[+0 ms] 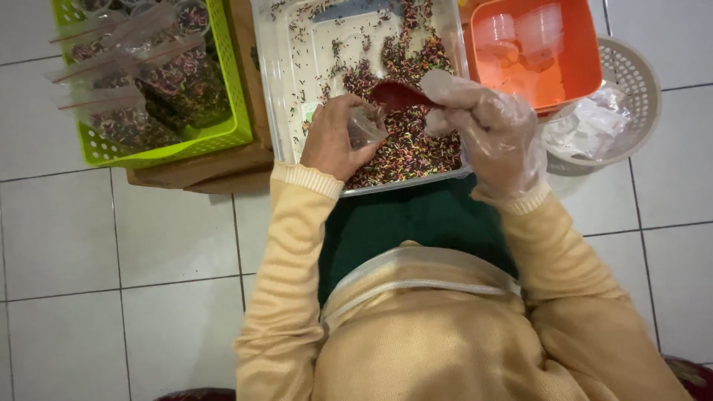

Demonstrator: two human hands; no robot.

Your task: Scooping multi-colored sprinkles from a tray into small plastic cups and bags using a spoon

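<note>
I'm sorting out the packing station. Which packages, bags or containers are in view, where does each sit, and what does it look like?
Small clear bag: in left hand, over the tub.
Red scoop: in gloved right hand, at the bag's mouth.
Clear tub: centre, rectangular, holding multicoloured sprinkles.
Filled clear bags: in green basket, upper left.
Orange bin: upper right, holding clear cups.
White basket: far right, round, holding clear plastic.

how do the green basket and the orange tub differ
The green basket has slotted mesh walls; the orange tub has solid walls. The green basket holds sealed clear bags of dark multicoloured sprinkles; the orange tub holds empty clear small cups. The green basket sits left of the clear sprinkle bin, the orange tub right of it. Both are bright plastic containers, open on top.
</note>
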